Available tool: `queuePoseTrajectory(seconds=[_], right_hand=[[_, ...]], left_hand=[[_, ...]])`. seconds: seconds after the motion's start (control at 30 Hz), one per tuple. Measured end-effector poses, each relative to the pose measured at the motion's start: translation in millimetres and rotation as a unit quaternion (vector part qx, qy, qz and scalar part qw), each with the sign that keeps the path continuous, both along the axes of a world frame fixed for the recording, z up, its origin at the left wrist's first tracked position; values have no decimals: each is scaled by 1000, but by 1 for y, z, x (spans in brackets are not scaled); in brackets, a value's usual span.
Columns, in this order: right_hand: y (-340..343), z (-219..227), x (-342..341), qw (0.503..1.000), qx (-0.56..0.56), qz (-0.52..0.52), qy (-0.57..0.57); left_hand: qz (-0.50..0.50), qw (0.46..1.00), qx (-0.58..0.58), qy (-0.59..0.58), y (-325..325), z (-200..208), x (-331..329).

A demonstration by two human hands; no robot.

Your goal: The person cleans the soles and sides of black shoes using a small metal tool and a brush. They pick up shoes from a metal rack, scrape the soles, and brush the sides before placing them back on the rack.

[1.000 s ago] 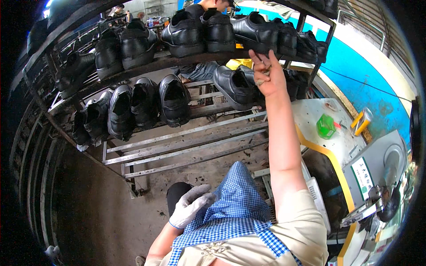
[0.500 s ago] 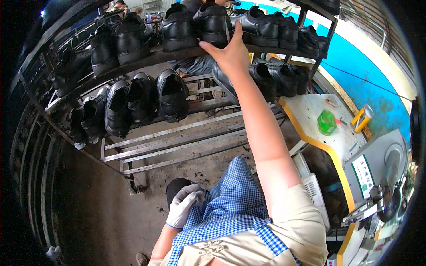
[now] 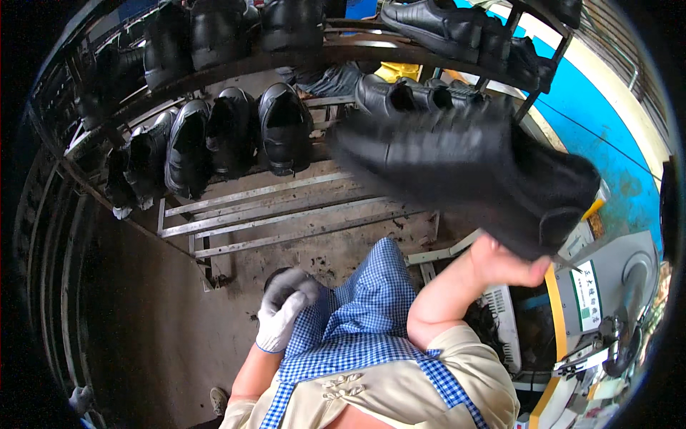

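Note:
A black leather lace-up shoe (image 3: 457, 161), large and blurred by motion, is held up in front of me at the right. My bare right hand (image 3: 509, 263) grips it from below near the heel, with most fingers hidden behind it. The toe points left, toward the rack. My left hand (image 3: 282, 314) wears a white glove and hovers above my left knee, with its fingers smeared by motion. Black shoes (image 3: 284, 129) stand on the lower tier of the metal rack (image 3: 236, 68), and other black shoes (image 3: 432, 32) stand on the tier above.
At the right is a worktable (image 3: 554, 300) with a yellow edge and a grey machine (image 3: 614, 279). A white plastic basket (image 3: 502, 322) sits below the table. Bare metal bars (image 3: 286, 214) form the rack's low tier. A blue wall (image 3: 600, 136) rises behind.
My right hand has taken a black shoe off the upper tier and drawn it back toward me, to the right. A gap shows there now. My gloved left hand stays near my knee.

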State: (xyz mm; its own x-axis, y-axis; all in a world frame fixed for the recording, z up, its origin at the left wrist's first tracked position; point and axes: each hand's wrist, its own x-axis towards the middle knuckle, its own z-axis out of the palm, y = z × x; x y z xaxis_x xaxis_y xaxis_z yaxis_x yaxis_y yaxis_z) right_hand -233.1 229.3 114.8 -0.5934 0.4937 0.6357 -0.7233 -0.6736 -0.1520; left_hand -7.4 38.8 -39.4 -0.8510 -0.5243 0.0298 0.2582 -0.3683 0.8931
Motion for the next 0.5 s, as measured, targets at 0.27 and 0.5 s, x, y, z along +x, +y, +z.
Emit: queuePoseTrajectory(seconds=[0.27,0.5], right_hand=[[-32,-100,21,790,530,301,-67],[-59,-108,34,681,666,280,121]], left_hand=[[57,937,-340,55,-21,45,-26],[-109,991,4,-79,-14,53,-15]])
